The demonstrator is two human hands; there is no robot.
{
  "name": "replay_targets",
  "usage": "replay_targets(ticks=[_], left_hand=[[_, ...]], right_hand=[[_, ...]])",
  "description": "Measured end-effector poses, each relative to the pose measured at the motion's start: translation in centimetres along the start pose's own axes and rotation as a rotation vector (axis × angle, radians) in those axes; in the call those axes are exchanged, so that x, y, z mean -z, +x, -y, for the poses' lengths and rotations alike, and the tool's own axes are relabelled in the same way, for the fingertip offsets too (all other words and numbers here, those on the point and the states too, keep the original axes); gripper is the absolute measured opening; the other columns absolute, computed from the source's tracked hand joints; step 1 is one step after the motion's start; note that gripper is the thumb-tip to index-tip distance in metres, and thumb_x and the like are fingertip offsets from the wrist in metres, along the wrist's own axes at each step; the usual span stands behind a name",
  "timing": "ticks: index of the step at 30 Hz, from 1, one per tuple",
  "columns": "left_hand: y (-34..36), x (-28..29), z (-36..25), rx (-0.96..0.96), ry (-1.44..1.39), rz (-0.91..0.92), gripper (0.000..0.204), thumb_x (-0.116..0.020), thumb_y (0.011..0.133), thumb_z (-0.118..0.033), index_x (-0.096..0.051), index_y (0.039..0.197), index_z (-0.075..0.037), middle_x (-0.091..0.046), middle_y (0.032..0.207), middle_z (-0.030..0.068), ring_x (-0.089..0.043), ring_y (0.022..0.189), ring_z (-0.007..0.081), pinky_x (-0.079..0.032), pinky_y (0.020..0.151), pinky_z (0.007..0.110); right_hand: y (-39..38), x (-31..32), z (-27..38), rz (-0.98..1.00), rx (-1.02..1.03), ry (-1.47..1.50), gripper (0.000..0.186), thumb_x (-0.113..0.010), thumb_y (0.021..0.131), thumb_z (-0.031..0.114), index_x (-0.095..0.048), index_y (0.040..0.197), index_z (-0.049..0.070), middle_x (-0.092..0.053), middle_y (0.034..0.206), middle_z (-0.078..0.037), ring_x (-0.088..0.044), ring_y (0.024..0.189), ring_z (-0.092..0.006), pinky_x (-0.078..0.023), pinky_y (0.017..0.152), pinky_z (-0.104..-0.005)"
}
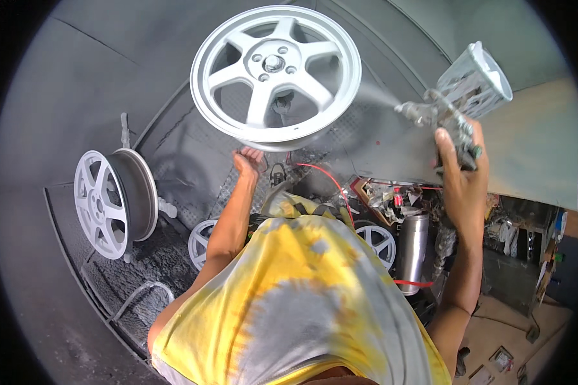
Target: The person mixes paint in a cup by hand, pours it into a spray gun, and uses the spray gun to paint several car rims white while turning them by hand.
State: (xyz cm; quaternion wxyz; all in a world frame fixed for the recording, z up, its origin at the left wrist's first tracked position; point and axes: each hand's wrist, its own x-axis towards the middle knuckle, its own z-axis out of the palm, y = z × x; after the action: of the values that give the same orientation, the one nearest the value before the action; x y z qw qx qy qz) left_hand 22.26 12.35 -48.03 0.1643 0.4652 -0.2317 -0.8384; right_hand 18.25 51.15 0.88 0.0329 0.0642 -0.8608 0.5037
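A white six-spoke car wheel rim [260,108] is held up on a stand, its face turned up toward me. In my right hand [464,173] is a paint-spattered spray gun [455,131], its nozzle pointing left at the rim's right edge. Pale mist fans out between nozzle and rim. A whitish, paint-streaked cup [474,80] sits on top of the gun. My left hand [248,162] is just below the rim's near edge, fingers curled in; whatever they hold, if anything, is hidden.
Another white wheel [101,204] hangs at the left on a stand. Two more wheels lie low behind my body, one a white wheel [377,246]. A red hose [327,172] curves along the floor near a silver cylinder [415,250]. Cluttered shelves [517,240] stand at the right.
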Motion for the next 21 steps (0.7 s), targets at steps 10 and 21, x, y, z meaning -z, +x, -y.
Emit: replay_targets(ticks=[10,21], left_hand=[[-1.6,-2.5,-2.3,-0.007,0.057,-0.024,0.048,-0.034,0.107,-0.050,-0.053,0.079,-0.017,-0.055,0.068,-0.0015,-0.059,0.065,0.0184,-0.053,0.067,0.036],[0.9,-5.8,-5.1,-0.172,0.094,0.023,0.074,-0.031,0.105,-0.070,-0.059,0.141,-0.013,-0.067,0.134,0.0072,-0.066,0.119,0.0297,-0.055,0.099,0.047]], right_hand=[[7.6,-3.3,3.2,-0.097,0.180,0.046,0.021,-0.067,0.105,0.016,-0.066,0.121,0.002,-0.068,0.094,0.000,-0.057,0.073,-0.0057,-0.048,0.066,-0.0223],[6.7,-6.2,7.7,0.123,0.004,0.054,0.025,-0.069,0.104,0.019,-0.062,0.121,0.002,-0.060,0.084,0.003,-0.055,0.073,-0.0062,-0.046,0.066,-0.0230]])
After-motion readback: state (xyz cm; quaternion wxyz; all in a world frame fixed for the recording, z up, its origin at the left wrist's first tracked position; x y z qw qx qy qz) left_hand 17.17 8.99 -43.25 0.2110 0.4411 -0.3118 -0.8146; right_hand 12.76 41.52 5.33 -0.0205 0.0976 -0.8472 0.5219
